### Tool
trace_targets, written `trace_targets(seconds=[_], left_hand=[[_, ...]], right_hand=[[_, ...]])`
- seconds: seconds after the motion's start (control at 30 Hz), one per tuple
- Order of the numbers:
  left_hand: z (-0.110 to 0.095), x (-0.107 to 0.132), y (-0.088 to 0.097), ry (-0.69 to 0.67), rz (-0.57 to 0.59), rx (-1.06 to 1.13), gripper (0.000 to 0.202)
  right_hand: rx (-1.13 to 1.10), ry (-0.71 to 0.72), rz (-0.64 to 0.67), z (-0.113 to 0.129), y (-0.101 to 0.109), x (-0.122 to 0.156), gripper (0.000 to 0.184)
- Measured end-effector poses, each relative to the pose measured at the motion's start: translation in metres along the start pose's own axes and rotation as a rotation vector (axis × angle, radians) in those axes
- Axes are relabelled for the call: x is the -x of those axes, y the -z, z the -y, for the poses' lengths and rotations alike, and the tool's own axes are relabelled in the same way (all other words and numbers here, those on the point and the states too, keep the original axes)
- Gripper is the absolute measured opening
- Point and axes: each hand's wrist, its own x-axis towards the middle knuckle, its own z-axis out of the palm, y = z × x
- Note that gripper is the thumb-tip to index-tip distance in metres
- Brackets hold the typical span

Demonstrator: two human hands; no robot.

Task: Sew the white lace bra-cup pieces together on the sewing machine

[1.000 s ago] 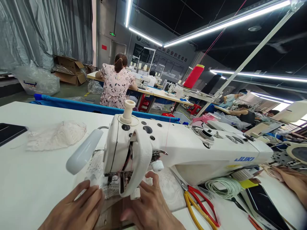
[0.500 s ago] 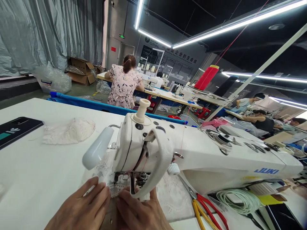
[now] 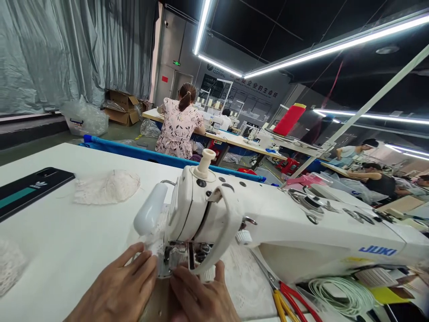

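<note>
White lace (image 3: 244,279) | left hand (image 3: 115,293) 9 o'clock, right hand (image 3: 201,302) 6 o'clock of presser foot (image 3: 189,261), both flat, gripping nothing | risk: crowding fingertips may get stitched.

1. Your left hand (image 3: 117,290) and right hand (image 3: 201,299) sit close under the machine head (image 3: 268,219). Its guard (image 3: 228,232) and lamp (image 3: 150,214) block the way up.
2. To your left, the table (image 3: 67,241) is open as far as the phone (image 3: 30,190) and the lace pile (image 3: 107,187).
3. To your right, scissors (image 3: 284,299) and a cord coil (image 3: 338,295) crowd the strip in front of the machine.
</note>
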Motion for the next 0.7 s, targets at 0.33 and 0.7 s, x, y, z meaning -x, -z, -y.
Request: trace_targets(seconds=[0.33, 0.7], left_hand=[[0.04, -0.018, 0.016, 0.111, 0.084, 0.153, 0.046], [0.007, -0.003, 0.105, 0.107, -0.038, 0.101, 0.047]], right_hand=[[-0.052, -0.015, 0.042, 0.0, -0.001, 0.002, 0.055], [-0.248, 0.012, 0.06, 0.007, 0.023, -0.009, 0.055]])
